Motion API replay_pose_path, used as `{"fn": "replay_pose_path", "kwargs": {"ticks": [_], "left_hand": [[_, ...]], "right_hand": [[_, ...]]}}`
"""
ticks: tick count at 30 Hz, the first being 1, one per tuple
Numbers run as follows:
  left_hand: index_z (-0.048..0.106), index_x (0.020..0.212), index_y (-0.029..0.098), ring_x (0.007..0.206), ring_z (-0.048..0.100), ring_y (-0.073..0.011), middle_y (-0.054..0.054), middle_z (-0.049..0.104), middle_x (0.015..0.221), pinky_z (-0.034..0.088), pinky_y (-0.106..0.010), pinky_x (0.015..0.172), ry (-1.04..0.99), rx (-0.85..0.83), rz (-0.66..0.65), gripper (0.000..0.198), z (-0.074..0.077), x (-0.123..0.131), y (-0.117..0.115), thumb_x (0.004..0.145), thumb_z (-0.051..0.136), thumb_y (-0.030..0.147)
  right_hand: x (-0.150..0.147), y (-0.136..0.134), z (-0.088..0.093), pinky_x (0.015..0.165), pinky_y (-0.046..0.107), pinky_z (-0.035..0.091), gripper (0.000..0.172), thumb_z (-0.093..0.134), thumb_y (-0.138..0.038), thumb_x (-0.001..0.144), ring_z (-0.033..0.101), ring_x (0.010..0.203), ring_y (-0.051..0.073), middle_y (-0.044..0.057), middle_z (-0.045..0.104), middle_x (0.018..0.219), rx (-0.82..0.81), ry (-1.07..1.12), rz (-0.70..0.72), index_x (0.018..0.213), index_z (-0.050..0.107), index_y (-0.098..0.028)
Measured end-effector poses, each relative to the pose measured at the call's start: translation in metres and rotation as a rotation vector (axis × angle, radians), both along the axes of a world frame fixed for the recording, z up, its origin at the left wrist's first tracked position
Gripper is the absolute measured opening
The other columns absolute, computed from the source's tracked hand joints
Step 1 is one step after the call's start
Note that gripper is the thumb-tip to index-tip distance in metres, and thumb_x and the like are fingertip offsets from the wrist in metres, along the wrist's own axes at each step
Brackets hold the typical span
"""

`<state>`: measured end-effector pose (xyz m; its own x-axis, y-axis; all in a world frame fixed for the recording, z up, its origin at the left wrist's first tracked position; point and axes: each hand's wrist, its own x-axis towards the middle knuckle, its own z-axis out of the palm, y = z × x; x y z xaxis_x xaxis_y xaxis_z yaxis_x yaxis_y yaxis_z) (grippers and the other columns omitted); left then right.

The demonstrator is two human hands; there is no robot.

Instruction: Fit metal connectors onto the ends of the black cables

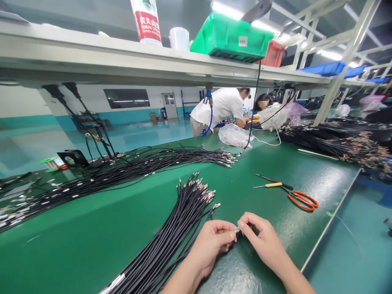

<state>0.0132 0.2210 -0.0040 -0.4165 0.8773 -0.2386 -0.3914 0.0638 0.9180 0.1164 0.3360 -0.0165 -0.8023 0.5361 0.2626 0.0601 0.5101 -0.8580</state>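
My left hand [212, 241] and my right hand [263, 239] meet low over the green table [92, 228], fingertips pinched together on the metal end of a black cable [238, 231]. Both hands are closed on that small connector. Just left of my left hand lies a bundle of black cables [180, 220] with metal terminals fanned out at its far end.
Orange-handled scissors [301, 200] and a yellow-handled tool [269, 185] lie to the right. A long spread of black cables [128, 167] crosses the table further back, another pile [337, 141] sits far right. Two people work at the far end. The table edge runs diagonally at right.
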Motion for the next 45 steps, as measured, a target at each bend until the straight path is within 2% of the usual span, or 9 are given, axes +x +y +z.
{"fn": "replay_pose_path", "kwargs": {"ticks": [6,18,26,34,45], "left_hand": [[0.063,0.071,0.009,0.047,0.038,-0.0048,0.0,0.056,0.057,0.02,-0.021,0.048,-0.001,0.015,0.001,0.019,-0.0042,-0.001,-0.0009,0.057,0.07,0.02],[0.063,0.067,0.008,0.046,0.032,-0.0031,0.001,0.052,0.056,0.015,-0.022,0.048,0.014,0.061,-0.048,0.01,-0.0067,-0.0015,-0.0018,0.063,0.065,0.017],[0.065,0.07,0.007,0.046,0.038,-0.0043,-0.001,0.057,0.056,0.021,-0.021,0.048,0.002,0.029,0.074,0.017,-0.0077,0.0019,-0.0015,0.058,0.07,0.018],[0.065,0.064,0.006,0.045,0.036,-0.0042,-0.001,0.056,0.052,0.02,-0.021,0.047,0.023,0.019,0.078,0.017,-0.0021,0.004,-0.0009,0.055,0.071,0.019],[0.062,0.063,0.008,0.046,0.033,-0.0042,0.001,0.053,0.055,0.018,-0.021,0.048,0.058,0.028,0.003,0.014,-0.0011,0.0025,-0.002,0.061,0.068,0.021]], "right_hand": [[0.0005,-0.0013,-0.0023,0.059,0.026,0.035,0.029,0.042,-0.036,0.084,0.043,0.06,0.015,-0.002,0.045,0.061,0.056,0.026,-0.012,0.061,0.044,-0.02],[0.001,-0.0008,-0.0022,0.06,0.026,0.034,0.029,0.042,-0.038,0.084,0.042,0.062,0.015,-0.002,0.044,0.062,-0.004,0.029,0.021,0.061,0.043,-0.02],[-0.0015,0.0001,-0.0039,0.059,0.026,0.031,0.03,0.041,-0.041,0.082,0.038,0.06,0.014,-0.003,0.038,0.06,0.01,-0.016,-0.011,0.06,0.039,-0.02],[-0.002,-0.0013,-0.006,0.056,0.026,0.028,0.031,0.036,-0.042,0.082,0.032,0.058,0.013,-0.004,0.031,0.059,-0.036,-0.033,0.032,0.059,0.031,-0.021],[0.0005,-0.0042,0.0017,0.059,0.026,0.032,0.031,0.035,-0.041,0.084,0.038,0.061,0.015,-0.002,0.038,0.062,-0.013,0.026,0.054,0.06,0.035,-0.021]]}}
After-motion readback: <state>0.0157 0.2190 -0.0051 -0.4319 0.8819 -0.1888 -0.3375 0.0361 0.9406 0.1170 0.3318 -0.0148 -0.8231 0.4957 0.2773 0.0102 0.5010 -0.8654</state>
